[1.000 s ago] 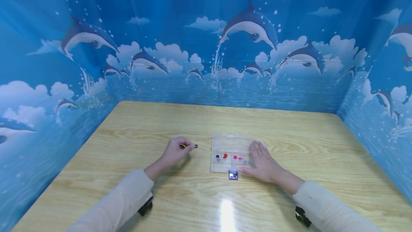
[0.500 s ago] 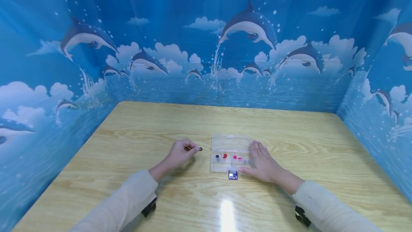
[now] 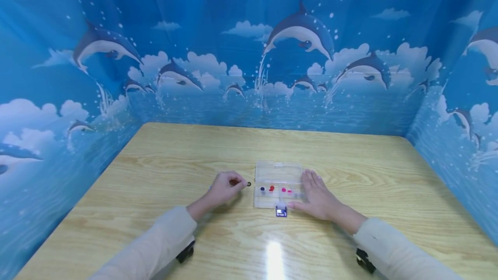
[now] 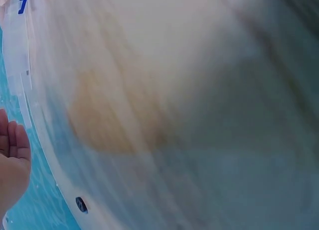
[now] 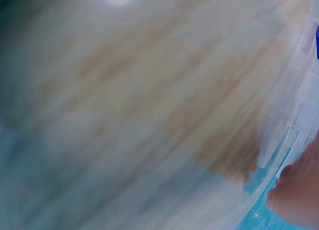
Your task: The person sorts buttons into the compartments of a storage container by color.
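Left hand [image 3: 225, 188] is curled up with the fingertips pinched onto a tiny black ring [image 3: 248, 183], which sits right at the fingertips at the hand's 3 o'clock, just beside the left wall of the clear plastic organizer box [image 3: 278, 172]. In the left wrist view the ring [image 4: 81, 204] shows as a dark dot near the blurry table edge, not much else readable there.

Right hand [image 3: 318, 197] is flat and relaxed, fingers straight and together, palm down, touching the right side of the box, thumb near its blue latch [image 3: 281, 211]. It grips nothing. The right wrist view is mostly blur, just a bit of hand [image 5: 299, 190] at 4 o'clock.

Inside the box there are small beads: a dark blue one [image 3: 263, 189], red [image 3: 272, 188] and pink [image 3: 286, 190].

Everything sits on a light wooden table [image 3: 194, 150]. Further out, at 12 o'clock and round both sides, a blue backdrop with dolphins [image 3: 301, 29] and clouds.

Both forearms come in from 6 o'clock in pale sleeves [image 3: 155, 245], angled toward the middle.
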### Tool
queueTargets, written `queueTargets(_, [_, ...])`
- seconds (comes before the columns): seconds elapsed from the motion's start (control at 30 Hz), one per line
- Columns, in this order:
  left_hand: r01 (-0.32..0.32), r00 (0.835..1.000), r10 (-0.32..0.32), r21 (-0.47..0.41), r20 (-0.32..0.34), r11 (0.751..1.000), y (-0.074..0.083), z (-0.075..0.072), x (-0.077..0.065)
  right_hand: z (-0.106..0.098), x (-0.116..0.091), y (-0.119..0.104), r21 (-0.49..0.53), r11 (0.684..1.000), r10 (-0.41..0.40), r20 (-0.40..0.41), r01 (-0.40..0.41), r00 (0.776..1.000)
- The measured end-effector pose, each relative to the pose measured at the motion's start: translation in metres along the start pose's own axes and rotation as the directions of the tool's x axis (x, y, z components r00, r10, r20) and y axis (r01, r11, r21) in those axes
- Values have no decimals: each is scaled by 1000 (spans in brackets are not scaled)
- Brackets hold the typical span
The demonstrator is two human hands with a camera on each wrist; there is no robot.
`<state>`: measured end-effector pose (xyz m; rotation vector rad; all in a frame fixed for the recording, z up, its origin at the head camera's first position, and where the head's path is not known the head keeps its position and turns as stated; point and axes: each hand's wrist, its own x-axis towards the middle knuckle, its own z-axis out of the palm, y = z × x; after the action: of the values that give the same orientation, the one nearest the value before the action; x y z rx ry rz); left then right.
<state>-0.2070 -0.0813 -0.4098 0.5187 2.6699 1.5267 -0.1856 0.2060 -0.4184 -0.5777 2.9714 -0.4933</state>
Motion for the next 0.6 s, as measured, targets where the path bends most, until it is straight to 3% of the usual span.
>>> queueTargets(0.17, [3, 1000, -4, 2, 11, 1000, 1, 5, 0, 1, 1, 0, -2, 1000, -1, 0, 1, 1000])
queueTargets(0.47, [-61, 997, 61, -16, 39, 998, 1, 12, 2, 2, 1, 1, -3, 1000, -7, -2, 7, 1000])
queueTargets(0.6, [-57, 997, 58, -18, 55, 998, 3, 15, 4, 2, 1, 2, -3, 1000, -5, 0, 5, 1000])
